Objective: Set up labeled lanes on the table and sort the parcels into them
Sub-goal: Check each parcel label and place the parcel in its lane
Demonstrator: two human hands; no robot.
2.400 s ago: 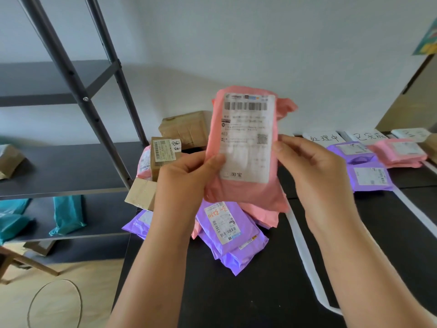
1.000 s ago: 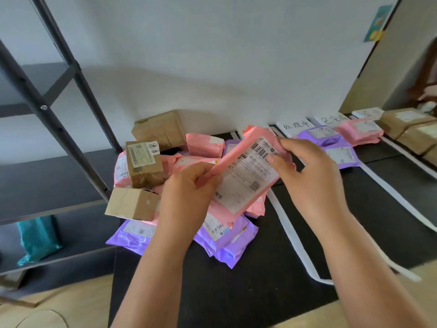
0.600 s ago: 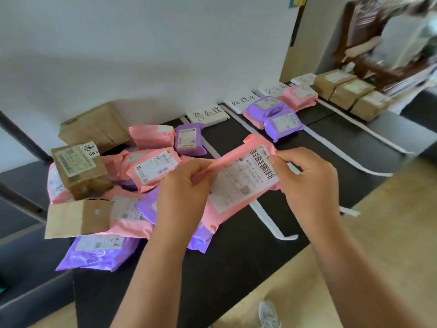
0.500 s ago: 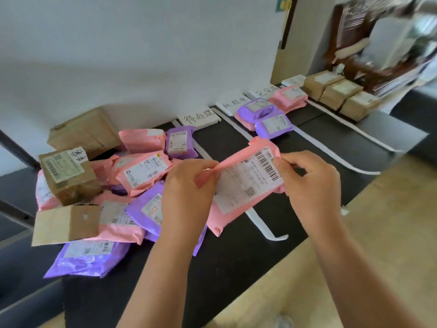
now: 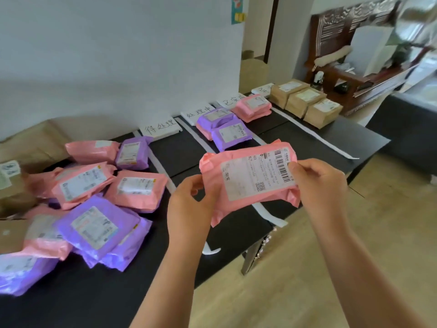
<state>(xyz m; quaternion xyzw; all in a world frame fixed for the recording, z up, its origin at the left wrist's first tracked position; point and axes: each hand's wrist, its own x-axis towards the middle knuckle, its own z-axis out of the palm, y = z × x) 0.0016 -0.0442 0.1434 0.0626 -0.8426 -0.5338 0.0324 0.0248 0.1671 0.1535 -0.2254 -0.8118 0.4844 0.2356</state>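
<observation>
From the head camera: holds a pink parcel [image 5: 248,178] label-up in the air over the black table [image 5: 71,304], above a white strip [image 5: 268,213]. Pinches its left end with the left hand [image 5: 189,204], fingers curled; grips the barcode end with the right hand [image 5: 319,183]. Leaves a heap of parcels [image 5: 94,223] at left, brown boxes [image 5: 305,100] far right.

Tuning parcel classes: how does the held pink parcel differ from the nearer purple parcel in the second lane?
Colour: held pink parcel pink, nearer purple parcel purple. State: pink one gripped in the air by left hand and right hand; purple one lies on the table. Shared: soft mailers, white labels up.
</observation>
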